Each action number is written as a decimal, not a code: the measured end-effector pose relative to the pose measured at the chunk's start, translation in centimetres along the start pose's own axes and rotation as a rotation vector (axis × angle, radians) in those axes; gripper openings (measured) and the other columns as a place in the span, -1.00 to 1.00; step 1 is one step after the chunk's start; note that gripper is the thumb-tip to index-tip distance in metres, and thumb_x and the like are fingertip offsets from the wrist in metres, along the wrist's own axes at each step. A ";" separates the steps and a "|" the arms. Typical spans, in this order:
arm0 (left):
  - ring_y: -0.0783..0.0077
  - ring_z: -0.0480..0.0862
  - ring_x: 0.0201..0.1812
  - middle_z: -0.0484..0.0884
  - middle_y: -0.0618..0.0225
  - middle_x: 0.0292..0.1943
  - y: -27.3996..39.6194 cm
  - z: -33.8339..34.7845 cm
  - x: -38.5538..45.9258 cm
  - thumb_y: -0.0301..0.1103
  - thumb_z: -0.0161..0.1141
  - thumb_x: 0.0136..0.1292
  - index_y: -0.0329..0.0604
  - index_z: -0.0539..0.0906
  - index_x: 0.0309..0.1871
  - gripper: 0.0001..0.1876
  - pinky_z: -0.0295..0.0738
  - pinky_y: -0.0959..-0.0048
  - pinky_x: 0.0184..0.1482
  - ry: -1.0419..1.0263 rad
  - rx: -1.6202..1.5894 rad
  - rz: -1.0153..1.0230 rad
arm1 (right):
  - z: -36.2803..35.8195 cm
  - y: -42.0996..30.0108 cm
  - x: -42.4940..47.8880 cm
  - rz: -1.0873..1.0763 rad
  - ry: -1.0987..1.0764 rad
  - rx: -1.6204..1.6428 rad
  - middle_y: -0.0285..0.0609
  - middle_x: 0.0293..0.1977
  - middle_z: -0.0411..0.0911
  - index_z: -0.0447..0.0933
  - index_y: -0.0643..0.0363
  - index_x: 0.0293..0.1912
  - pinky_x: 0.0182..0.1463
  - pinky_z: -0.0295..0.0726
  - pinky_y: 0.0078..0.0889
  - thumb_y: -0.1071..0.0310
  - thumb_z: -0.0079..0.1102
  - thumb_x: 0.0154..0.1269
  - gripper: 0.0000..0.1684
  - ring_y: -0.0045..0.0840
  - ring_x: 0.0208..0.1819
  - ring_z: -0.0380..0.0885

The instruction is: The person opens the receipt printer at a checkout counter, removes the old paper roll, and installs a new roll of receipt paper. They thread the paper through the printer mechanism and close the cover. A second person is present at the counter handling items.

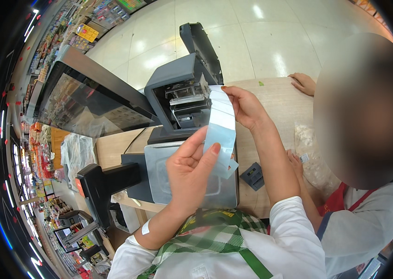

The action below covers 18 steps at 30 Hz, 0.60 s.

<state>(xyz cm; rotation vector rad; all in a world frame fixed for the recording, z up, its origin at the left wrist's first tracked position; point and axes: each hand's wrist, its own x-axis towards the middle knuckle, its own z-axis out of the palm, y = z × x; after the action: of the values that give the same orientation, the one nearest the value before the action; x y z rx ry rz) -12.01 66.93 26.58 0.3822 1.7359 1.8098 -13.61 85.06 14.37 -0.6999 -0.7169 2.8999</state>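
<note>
A strip of white labels on light-blue backing paper [221, 120] stretches between my two hands. My left hand [187, 171] pinches its lower blue part, thumb on top, above the metal weighing plate [160, 181] of a scale. My right hand [248, 110] grips the upper end beside the printer housing [168, 82]. The housing's cover [201, 48] is swung up, and the metal print mechanism [187, 97] inside is exposed. The strip's loose end curls below my left fingers. Whether the strip's top end still joins a roll is hidden.
A dark touch screen [93, 101] stands left of the printer. A black device on an arm [113, 181] juts in below it. Right of the plate lies a small dark-grey plastic part [253, 176]. A person [367, 223] leans at the right beside a filled clear bag [313, 157] on the wooden counter [269, 91].
</note>
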 end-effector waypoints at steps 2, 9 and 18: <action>0.44 0.73 -0.30 0.71 0.17 -0.18 -0.5 -0.1 0.1 -0.49 0.18 0.36 -0.43 0.45 0.26 -0.57 0.66 0.47 -0.37 0.010 0.023 -0.004 | -0.1 -0.1 0.0 -0.035 0.097 -0.263 -0.25 -0.37 0.64 0.57 0.27 -0.19 -0.33 0.60 -0.58 0.27 0.04 0.42 -0.74 -0.67 -0.40 0.60; 0.44 0.72 -0.32 0.71 0.17 -0.20 -0.5 -0.3 -0.2 -0.49 0.17 0.36 -0.43 0.46 0.25 -0.58 0.64 0.48 -0.40 0.063 -0.006 0.003 | 0.2 0.3 0.1 -0.079 0.101 -0.300 -0.29 -0.46 0.61 0.59 0.26 -0.21 -0.49 0.52 -0.64 0.20 0.06 0.44 -0.70 -0.72 -0.51 0.54; 0.45 0.70 -0.35 0.71 0.18 -0.23 0.1 -1.6 -1.0 -0.51 0.12 0.37 -0.42 0.45 0.25 -0.60 0.63 0.49 -0.41 0.070 0.033 -0.019 | -0.9 0.4 0.6 -0.038 0.016 -0.169 -0.27 -0.47 0.62 0.57 0.16 -0.28 -0.54 0.47 -0.65 0.21 0.07 0.42 -0.75 -0.70 -0.55 0.53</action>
<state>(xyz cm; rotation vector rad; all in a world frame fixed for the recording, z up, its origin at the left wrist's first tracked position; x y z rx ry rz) -12.16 65.08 26.76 0.3188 1.8131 1.8025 -13.76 85.18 13.19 -0.7162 -0.9706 2.8199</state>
